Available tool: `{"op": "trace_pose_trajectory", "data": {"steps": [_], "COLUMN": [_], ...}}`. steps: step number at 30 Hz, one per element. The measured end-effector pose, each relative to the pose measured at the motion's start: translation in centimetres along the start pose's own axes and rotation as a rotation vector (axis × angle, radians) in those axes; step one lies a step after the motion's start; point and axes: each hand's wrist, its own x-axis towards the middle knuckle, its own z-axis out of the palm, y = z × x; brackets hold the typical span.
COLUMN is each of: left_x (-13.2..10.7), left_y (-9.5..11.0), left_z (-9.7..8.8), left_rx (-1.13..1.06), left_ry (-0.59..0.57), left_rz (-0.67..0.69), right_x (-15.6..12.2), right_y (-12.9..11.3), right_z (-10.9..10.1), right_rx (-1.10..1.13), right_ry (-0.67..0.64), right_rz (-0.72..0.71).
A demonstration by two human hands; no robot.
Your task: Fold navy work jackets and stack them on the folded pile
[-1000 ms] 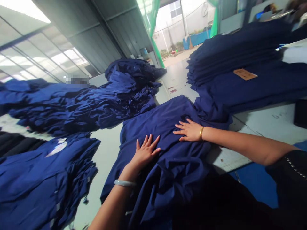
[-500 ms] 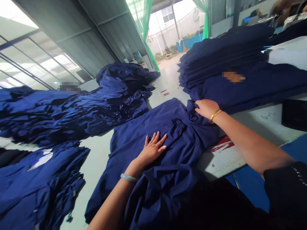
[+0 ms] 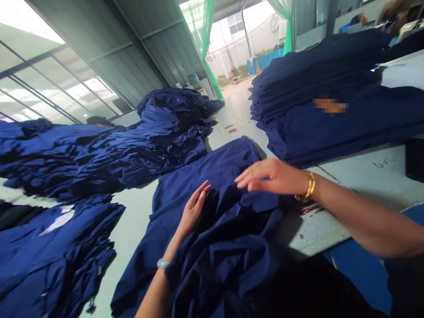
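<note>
A navy blue garment (image 3: 228, 161) is spread over the table in front of me, with its near part bunched into loose folds. My left hand (image 3: 194, 205), a pale bangle at its wrist, is tilted on edge beside a raised fold, fingers stretched out and not gripping. Over the right part of the same garment is my right hand (image 3: 270, 176), palm down with straight fingers and a gold bracelet (image 3: 310, 187) at the wrist. Nothing shows in it. Whether its fingertips touch the cloth I cannot tell.
A neat stack of navy garments (image 3: 318, 75) stands at the back right. Crumpled navy garments (image 3: 99, 150) form a long heap at the left, with another pile (image 3: 62, 260) at the near left. A dark object (image 3: 414, 159) sits at the right edge of the table (image 3: 135, 216).
My right hand has let go of the garment's right part and moved left and nearer. That part now lies folded inward. My left hand has turned from flat onto its edge.
</note>
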Motion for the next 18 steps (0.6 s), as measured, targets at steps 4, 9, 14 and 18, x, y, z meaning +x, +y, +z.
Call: {"op": "trace_pose_trajectory", "data": {"steps": [4,9,14,18], "left_x": [-0.1,-1.1,-2.4,-3.3], "left_y": [1.0,1.9,2.2,1.5], "left_z": [-1.1,-3.5,-6.1,-6.8], "left_rx": [-0.216,-0.021,0.073,-0.062], "left_ry": [-0.012,-0.231,-0.586,-0.491], "left_rz": [-0.084,-0.157,-0.231,-0.288], "right_x": [-0.4,-0.6,-1.3,-1.5], "right_y": [3.2,8.1,10.7,11.7], "right_z": [-2.7,0.0,3.0,2.5], "right_rx": [-0.258,-0.44,-0.436,-0.542], "right_ry": [0.239,-0.022,-0.164,-0.186], "right_rz": [0.352,0.51,0.573,0.563]}}
